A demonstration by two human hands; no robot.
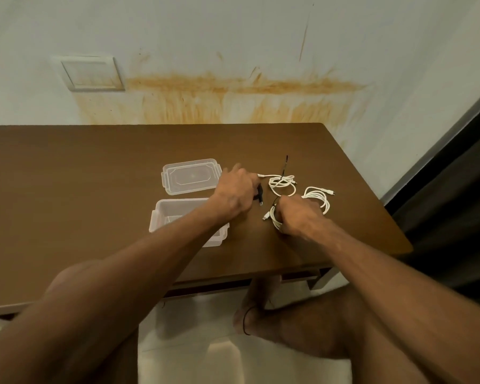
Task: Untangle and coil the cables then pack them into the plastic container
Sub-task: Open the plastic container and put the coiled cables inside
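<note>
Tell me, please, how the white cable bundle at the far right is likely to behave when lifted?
The white cable bundle looks thin and loosely looped, so it would probably sag and partly uncoil. It is likely light. Its plug end pokes out and may dangle.

On the table [94,176] in front of me the container [161,214] stood left of centre, under my left forearm, with its lid [191,176] lying just behind it. My left hand [234,194] was right of the lid, over a black cable [259,195]. My right hand [298,216] lay further right, on a bundle of white cable [275,220]. Behind it lay a second white cable [281,184], and to its right a third white cable [319,196]. The wall [233,37] rose behind the table.
</note>
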